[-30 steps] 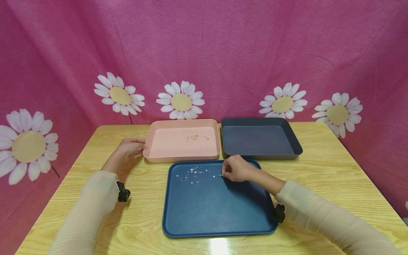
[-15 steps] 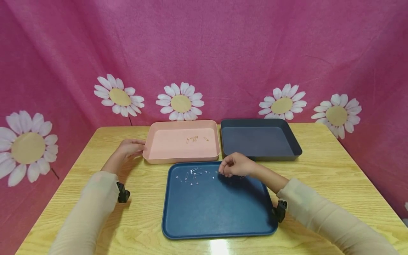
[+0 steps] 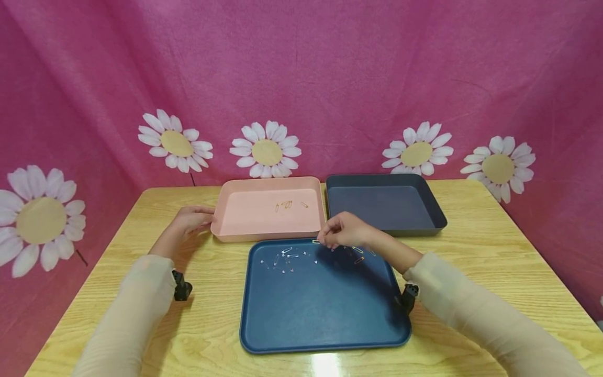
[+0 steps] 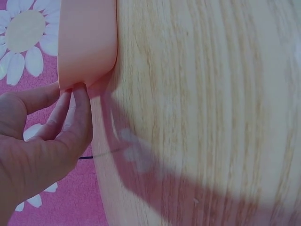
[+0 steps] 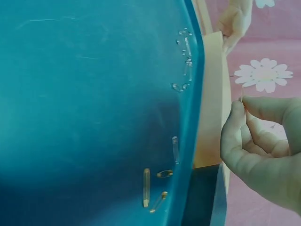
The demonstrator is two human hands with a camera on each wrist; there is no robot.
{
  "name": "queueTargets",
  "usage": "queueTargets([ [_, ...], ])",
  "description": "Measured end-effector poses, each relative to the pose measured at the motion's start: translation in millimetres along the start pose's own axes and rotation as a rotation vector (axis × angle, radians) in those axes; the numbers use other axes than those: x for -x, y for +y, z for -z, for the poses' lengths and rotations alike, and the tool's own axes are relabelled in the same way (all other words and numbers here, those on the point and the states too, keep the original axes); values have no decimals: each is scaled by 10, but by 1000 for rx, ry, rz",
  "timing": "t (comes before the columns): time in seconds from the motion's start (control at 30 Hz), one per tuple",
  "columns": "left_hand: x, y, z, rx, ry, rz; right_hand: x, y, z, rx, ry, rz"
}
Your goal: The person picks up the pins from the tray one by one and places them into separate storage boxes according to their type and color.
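Note:
My right hand [image 3: 346, 230] pinches a gold safety pin [image 3: 316, 241] between thumb and fingertips, above the back edge of the blue tray [image 3: 325, 314]. In the right wrist view the held safety pin [image 5: 242, 95] points away from the fingertips. Several gold safety pins [image 5: 146, 187] lie on the blue tray below this hand. Silver safety pins [image 3: 292, 256] and small clear pieces are scattered at its back left. My left hand [image 3: 190, 219] holds the left end of the pink tray [image 3: 245, 220]; the left wrist view shows its fingertips at the wall. Several gold safety pins [image 3: 287, 204] lie inside the pink tray.
A dark grey tray [image 3: 381, 204] stands right of the pink one, both behind the blue tray on the wooden table [image 3: 202, 324]. A pink cloth [image 3: 301, 89] with daisies hangs behind the table. Each wrist wears a black camera [image 3: 181, 286].
My right hand has lifted from the blue tray and moved back and slightly left with the gold safety pin, uncovering other gold safety pins. The left hand stays at the pink tray.

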State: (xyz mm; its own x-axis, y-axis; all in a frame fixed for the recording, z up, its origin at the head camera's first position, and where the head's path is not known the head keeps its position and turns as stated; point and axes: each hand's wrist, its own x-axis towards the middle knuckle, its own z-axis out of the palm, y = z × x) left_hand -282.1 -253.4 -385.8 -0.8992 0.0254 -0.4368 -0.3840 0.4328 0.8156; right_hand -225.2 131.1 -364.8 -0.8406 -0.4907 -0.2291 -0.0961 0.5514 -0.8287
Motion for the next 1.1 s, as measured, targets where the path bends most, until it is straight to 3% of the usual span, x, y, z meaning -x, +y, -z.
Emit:
queueTargets([
  [0.53,-1,-11,0,1,2,16,-310,-196,167,19,36,-58],
  [0.77,21,-27,42,9,-52,-12,-453,-241,261,6,36,-58],
  [1.1,39,-64,113,-15,-99,-26,-643,-335,320,81,34,-50],
])
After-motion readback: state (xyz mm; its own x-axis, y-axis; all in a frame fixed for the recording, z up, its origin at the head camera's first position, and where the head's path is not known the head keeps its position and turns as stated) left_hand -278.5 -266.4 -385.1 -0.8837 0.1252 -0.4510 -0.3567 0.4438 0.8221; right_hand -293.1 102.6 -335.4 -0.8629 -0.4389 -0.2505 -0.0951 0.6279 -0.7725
